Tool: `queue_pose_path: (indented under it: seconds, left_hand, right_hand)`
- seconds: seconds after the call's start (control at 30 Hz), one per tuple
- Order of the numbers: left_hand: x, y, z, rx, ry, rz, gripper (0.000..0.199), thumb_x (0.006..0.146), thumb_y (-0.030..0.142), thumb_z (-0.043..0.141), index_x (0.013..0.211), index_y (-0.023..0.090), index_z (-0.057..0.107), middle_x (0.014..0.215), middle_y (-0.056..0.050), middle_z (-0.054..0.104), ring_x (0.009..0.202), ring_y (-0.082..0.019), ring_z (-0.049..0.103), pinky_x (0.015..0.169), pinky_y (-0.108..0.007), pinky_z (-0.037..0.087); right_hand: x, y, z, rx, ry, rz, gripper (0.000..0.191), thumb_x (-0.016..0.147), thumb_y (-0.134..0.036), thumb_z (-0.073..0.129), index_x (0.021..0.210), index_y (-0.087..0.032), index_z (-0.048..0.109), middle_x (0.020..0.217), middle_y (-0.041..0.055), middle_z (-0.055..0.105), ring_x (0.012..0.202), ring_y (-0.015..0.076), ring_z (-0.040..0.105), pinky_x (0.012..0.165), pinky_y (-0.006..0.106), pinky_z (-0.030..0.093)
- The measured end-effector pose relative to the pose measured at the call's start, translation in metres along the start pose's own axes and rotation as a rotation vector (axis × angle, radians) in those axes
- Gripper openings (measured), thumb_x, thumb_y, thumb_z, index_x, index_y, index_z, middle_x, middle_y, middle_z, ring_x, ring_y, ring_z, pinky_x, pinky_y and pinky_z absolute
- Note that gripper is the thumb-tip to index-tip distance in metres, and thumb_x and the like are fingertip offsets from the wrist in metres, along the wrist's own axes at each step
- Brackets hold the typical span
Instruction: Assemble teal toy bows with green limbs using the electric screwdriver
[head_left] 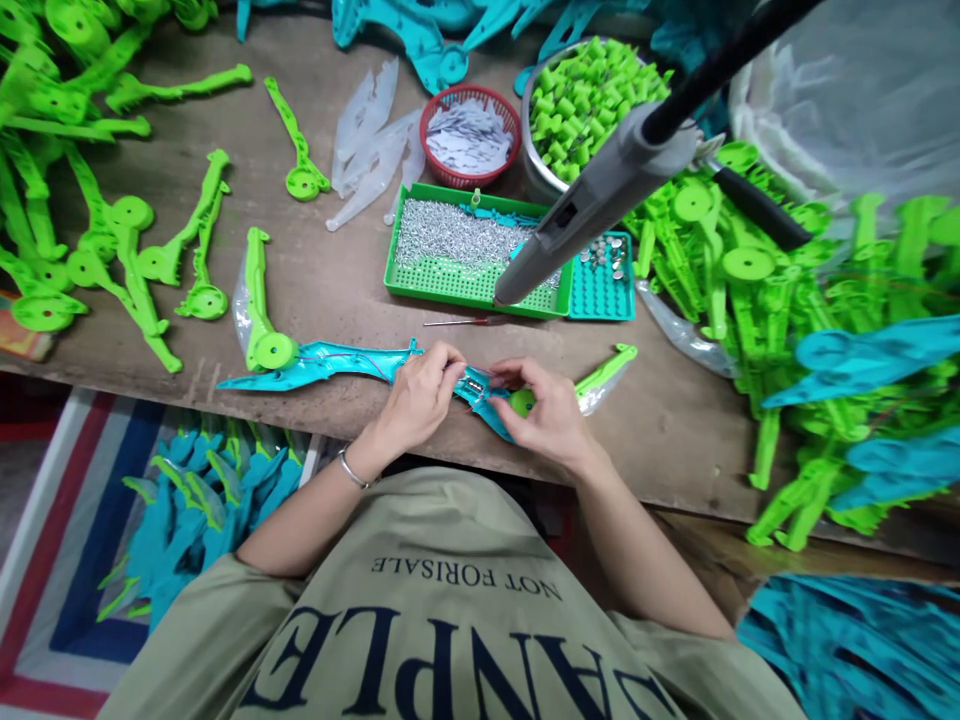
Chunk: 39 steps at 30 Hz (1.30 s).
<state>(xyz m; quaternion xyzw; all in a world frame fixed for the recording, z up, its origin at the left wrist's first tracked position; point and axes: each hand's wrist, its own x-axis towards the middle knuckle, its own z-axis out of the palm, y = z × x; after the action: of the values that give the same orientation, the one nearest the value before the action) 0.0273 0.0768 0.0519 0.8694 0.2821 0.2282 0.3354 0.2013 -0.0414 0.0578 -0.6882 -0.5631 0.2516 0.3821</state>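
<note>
A long, curved blue plastic shell (341,362) lies near the table's front edge, its hollow side up, with a thin red wire along it. My left hand (426,392) is closed on its middle, thumb and fingers pinched together. My right hand (553,410) grips the shell towards its right end, fingers bent around it. Between my hands a small compartment with metal springs shows. A green arm with a round hub (271,350) sits on the shell's left part. Another green arm (607,368) with a clear blade sticks out beyond my right hand. What my fingertips pinch is hidden.
A grey power screwdriver (577,215) hangs over a green tray (480,292) of small screws. Behind stand a red basket (471,180) of white pieces and a metal bowl (529,150) of green parts. Green arms (131,212) pile up left and right. A thin screwdriver (456,322) lies nearby.
</note>
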Motion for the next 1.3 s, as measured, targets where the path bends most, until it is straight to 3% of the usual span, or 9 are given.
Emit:
queue_pose_path:
  seconds: [0.2, 0.5, 0.7, 0.8, 0.93, 1.17, 1.3]
  left_hand:
    - [-0.003, -0.005, 0.006, 0.004, 0.026, 0.015, 0.016, 0.107, 0.031, 0.044, 0.098, 0.021, 0.053, 0.087, -0.001, 0.069, 0.075, -0.016, 0.065, 0.071, -0.028, 0.047]
    - [-0.002, -0.004, 0.006, 0.036, -0.007, -0.063, 0.017, 0.106, 0.034, 0.046, 0.099, 0.021, 0.054, 0.089, -0.002, 0.07, 0.076, -0.017, 0.067, 0.072, -0.028, 0.049]
    - [0.002, 0.001, -0.004, -0.115, -0.039, -0.034, 0.019, 0.106, 0.03, 0.05, 0.119, 0.02, 0.06, 0.099, -0.002, 0.074, 0.085, -0.014, 0.07, 0.078, -0.026, 0.051]
    - [0.002, 0.007, -0.011, -0.098, -0.02, 0.087, 0.019, 0.106, 0.03, 0.051, 0.114, 0.021, 0.066, 0.098, -0.001, 0.076, 0.087, -0.014, 0.07, 0.081, -0.028, 0.049]
    - [-0.003, 0.018, -0.017, -0.032, -0.053, 0.202, 0.017, 0.105, 0.027, 0.053, 0.11, 0.02, 0.068, 0.094, -0.001, 0.077, 0.087, -0.015, 0.07, 0.089, -0.033, 0.045]
    - [-0.011, 0.023, -0.019, -0.063, -0.048, 0.19, 0.013, 0.104, 0.021, 0.053, 0.106, 0.019, 0.065, 0.095, -0.002, 0.076, 0.089, -0.015, 0.07, 0.088, -0.032, 0.048]
    - [-0.01, 0.022, -0.017, -0.071, -0.009, 0.16, 0.012, 0.104, 0.02, 0.052, 0.112, 0.018, 0.062, 0.097, -0.003, 0.073, 0.09, -0.016, 0.069, 0.082, -0.03, 0.05]
  right_hand:
    - [0.001, -0.004, 0.002, 0.017, -0.01, 0.017, 0.023, 0.084, -0.017, 0.064, 0.105, -0.022, 0.062, 0.096, 0.0054, 0.077, 0.081, 0.0198, 0.076, 0.08, 0.035, 0.061]
    - [-0.001, 0.001, 0.001, 0.129, 0.012, 0.201, 0.023, 0.085, -0.029, 0.067, 0.105, -0.023, 0.057, 0.082, 0.0016, 0.076, 0.075, 0.0201, 0.075, 0.075, 0.034, 0.057]
    - [0.0, -0.006, -0.017, 0.018, -0.153, 0.072, 0.034, 0.078, -0.017, 0.061, 0.112, -0.023, 0.059, 0.092, 0.0025, 0.077, 0.086, 0.0217, 0.074, 0.082, 0.037, 0.056]
    - [-0.003, -0.012, -0.027, -0.113, -0.053, -0.011, 0.033, 0.073, -0.014, 0.058, 0.105, -0.022, 0.063, 0.097, 0.005, 0.076, 0.088, 0.024, 0.072, 0.081, 0.039, 0.057]
    - [-0.01, -0.02, -0.027, -0.131, 0.082, -0.005, 0.027, 0.079, -0.012, 0.057, 0.103, -0.022, 0.065, 0.093, 0.0036, 0.075, 0.08, 0.0202, 0.071, 0.076, 0.035, 0.058]
    - [-0.02, -0.024, 0.011, -0.108, 0.191, 0.004, 0.038, 0.085, -0.024, 0.07, 0.122, -0.022, 0.061, 0.105, 0.0072, 0.076, 0.084, 0.0216, 0.071, 0.078, 0.039, 0.058]
    - [-0.021, -0.02, 0.03, -0.175, 0.295, -0.011, 0.033, 0.09, -0.023, 0.068, 0.122, -0.024, 0.059, 0.099, 0.0054, 0.078, 0.084, 0.0228, 0.073, 0.08, 0.041, 0.055]
